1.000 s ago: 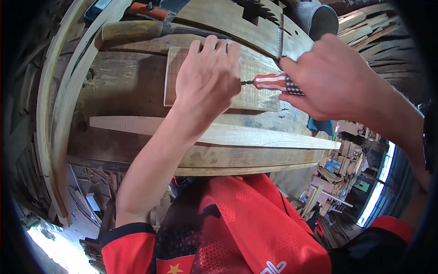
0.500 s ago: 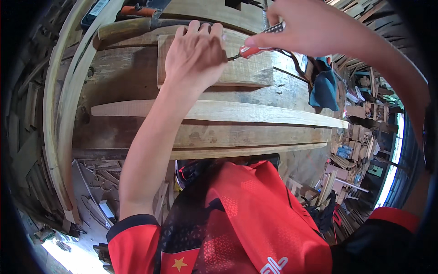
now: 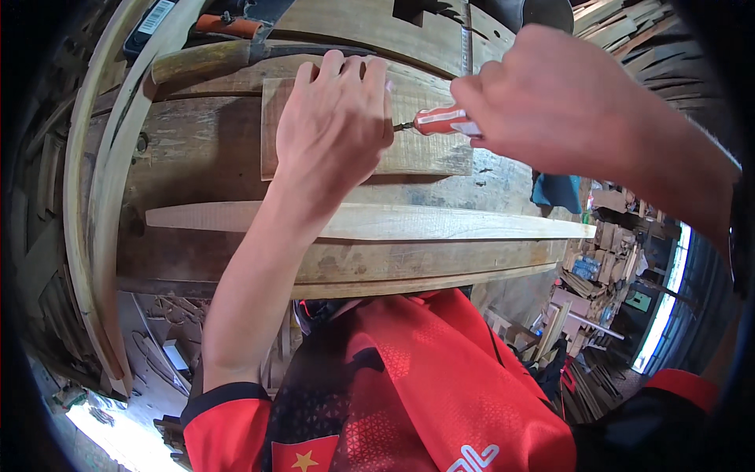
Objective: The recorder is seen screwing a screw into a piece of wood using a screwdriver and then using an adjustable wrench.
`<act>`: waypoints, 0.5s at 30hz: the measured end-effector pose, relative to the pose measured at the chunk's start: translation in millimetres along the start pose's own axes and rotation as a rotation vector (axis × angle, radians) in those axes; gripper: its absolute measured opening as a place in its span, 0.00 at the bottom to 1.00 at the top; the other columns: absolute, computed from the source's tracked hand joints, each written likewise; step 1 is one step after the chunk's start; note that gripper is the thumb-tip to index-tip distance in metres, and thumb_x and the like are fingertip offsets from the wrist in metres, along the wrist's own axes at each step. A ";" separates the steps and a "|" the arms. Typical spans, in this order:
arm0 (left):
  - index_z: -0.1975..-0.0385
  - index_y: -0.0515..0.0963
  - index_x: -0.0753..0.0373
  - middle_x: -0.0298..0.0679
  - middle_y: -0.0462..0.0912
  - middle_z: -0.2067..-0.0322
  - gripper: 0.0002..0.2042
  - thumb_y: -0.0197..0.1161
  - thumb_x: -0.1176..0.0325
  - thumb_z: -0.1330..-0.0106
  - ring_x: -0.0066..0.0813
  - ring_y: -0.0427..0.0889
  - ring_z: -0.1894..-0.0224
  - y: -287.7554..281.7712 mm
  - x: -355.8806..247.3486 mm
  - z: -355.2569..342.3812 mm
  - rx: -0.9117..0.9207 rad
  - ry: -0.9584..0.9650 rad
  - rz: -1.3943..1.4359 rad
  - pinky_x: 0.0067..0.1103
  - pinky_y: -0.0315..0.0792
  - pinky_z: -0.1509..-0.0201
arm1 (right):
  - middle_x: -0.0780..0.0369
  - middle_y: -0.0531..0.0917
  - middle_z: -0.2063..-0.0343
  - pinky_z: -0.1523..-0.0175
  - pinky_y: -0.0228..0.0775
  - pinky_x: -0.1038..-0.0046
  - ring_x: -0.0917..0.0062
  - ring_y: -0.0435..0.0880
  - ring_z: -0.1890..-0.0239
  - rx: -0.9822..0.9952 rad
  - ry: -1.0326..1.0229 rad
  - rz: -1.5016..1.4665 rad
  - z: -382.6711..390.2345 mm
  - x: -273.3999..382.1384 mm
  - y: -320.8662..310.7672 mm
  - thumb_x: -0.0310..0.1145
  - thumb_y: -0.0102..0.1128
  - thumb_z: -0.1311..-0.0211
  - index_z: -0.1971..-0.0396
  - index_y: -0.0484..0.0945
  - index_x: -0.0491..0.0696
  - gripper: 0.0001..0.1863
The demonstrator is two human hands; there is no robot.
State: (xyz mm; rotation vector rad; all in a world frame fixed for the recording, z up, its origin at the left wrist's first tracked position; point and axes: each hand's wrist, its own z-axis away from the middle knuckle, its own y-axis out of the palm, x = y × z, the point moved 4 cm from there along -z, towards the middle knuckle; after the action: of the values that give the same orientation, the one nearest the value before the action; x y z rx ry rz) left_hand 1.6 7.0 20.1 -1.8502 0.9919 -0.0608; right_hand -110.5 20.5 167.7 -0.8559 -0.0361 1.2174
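My left hand (image 3: 334, 118) rests over a thick pale board (image 3: 429, 157) on the bench, back of the hand up. Its fingers bend down out of sight, and whatever they grip is hidden beneath the palm. My right hand (image 3: 535, 106) is closed around the red-and-white handle of a screwdriver (image 3: 439, 121). The tool lies nearly level, and its short dark shaft points left, reaching the side of my left hand, where its tip is covered. Nearer to me, a long tapered wooden strip (image 3: 440, 223) lies across the bench under my left forearm.
A wooden-handled tool (image 3: 200, 63) lies beyond the board, near an orange-handled one (image 3: 228, 26). Long curved wooden pieces (image 3: 102, 197) stand along the left. A blue cloth (image 3: 557, 191) hangs at the bench's right end. Stacked wood scraps (image 3: 605, 267) fill the right side.
My right hand has turned over the screwdriver handle and come nearer, now covering more of it. The bench and its contents sit slightly lower in view. My left hand keeps its place on the board.
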 end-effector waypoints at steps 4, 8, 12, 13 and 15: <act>0.62 0.77 0.63 0.43 0.83 0.66 0.08 0.56 0.65 0.28 0.39 0.78 0.56 2.5 -1.6 0.7 -0.023 0.008 0.017 0.34 0.69 0.52 | 0.59 0.84 0.76 0.65 0.75 0.66 0.64 0.86 0.74 -0.137 0.004 -0.031 6.9 2.3 -10.5 0.49 0.67 0.34 0.61 0.81 0.44 0.21; 0.62 0.77 0.63 0.44 0.83 0.65 0.09 0.55 0.65 0.28 0.39 0.78 0.55 4.7 -5.1 -3.2 0.043 -0.026 0.020 0.35 0.69 0.51 | 0.60 0.83 0.76 0.66 0.73 0.68 0.66 0.84 0.74 0.125 0.381 -0.484 -6.0 -19.3 -9.5 0.54 0.68 0.35 0.64 0.84 0.43 0.24; 0.62 0.77 0.63 0.45 0.84 0.64 0.09 0.54 0.64 0.29 0.40 0.79 0.53 7.4 2.7 1.0 0.026 -0.027 0.008 0.35 0.68 0.48 | 0.54 0.86 0.69 0.65 0.77 0.64 0.61 0.86 0.71 0.506 0.531 -0.834 -6.3 -22.7 -19.8 0.57 0.61 0.32 0.62 0.82 0.37 0.31; 0.62 0.77 0.63 0.45 0.84 0.63 0.09 0.55 0.64 0.30 0.41 0.79 0.52 8.0 3.4 0.6 0.022 -0.040 0.008 0.36 0.68 0.47 | 0.48 0.88 0.61 0.63 0.81 0.59 0.55 0.87 0.69 0.479 0.480 -0.879 -1.5 -21.1 -24.6 0.59 0.54 0.27 0.60 0.82 0.31 0.37; 0.62 0.77 0.64 0.46 0.84 0.63 0.09 0.55 0.64 0.30 0.42 0.79 0.52 8.6 1.0 0.9 0.012 -0.020 -0.008 0.35 0.69 0.47 | 0.44 0.88 0.60 0.61 0.80 0.57 0.51 0.85 0.70 0.473 0.415 -0.924 2.6 -24.7 -14.9 0.66 0.46 0.27 0.58 0.83 0.28 0.45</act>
State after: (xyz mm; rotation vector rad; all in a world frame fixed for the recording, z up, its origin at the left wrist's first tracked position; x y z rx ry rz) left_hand -2.4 5.5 12.6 -1.8404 0.9686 -0.0530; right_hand -109.3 0.2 188.4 -0.5414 0.1716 0.1504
